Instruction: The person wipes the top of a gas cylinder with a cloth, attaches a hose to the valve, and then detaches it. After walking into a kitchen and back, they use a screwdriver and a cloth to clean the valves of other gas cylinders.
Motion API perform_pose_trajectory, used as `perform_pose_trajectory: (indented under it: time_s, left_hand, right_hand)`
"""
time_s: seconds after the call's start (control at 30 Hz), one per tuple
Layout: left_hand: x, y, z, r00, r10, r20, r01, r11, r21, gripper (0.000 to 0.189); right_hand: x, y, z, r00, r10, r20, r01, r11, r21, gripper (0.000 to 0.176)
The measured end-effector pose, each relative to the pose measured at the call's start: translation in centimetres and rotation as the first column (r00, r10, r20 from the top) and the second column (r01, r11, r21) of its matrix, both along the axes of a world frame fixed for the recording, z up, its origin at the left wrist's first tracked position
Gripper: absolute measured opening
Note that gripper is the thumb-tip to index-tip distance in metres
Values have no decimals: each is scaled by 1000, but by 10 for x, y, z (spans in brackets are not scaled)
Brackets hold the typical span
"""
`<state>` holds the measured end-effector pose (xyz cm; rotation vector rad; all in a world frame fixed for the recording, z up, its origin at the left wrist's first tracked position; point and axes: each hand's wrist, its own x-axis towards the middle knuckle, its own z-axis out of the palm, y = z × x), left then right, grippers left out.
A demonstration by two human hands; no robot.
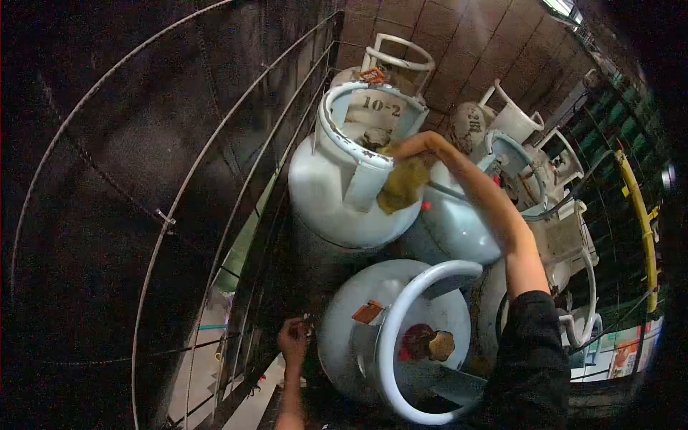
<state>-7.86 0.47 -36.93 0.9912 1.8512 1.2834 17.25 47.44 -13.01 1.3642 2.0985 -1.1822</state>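
My right hand [407,147] reaches out over a tilted pale gas cylinder [337,193] marked "10-2" and grips its collar ring [344,143], with a yellowish rag [403,185] hanging under the fingers. Low in the view, my left hand [294,338] is closed around something small and metallic at the rail beside the nearest cylinder [358,337]. That cylinder has a white collar ring [401,330], a brass valve [441,345] with a red part and an orange tag [368,312].
Several more pale cylinders [459,222] stand packed together to the right and behind. A curved metal rail frame [215,215] runs along the left. A yellow bar [641,222] is at far right. Brick paving [459,50] lies beyond.
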Motion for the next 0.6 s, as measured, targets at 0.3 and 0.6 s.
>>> perform_pose_trajectory:
  time_s: [0.3, 0.6]
  left_hand:
    - [10, -6, -50, 988, -52, 143, 46, 998, 47, 23]
    - [16, 2, -11, 997, -47, -58, 37, 985, -167, 30]
  right_hand:
    - [-17, -35, -21, 931, 354, 84, -319, 686, 654, 29]
    - [-41, -101, -1, 979, -55, 197, -152, 447, 882, 27]
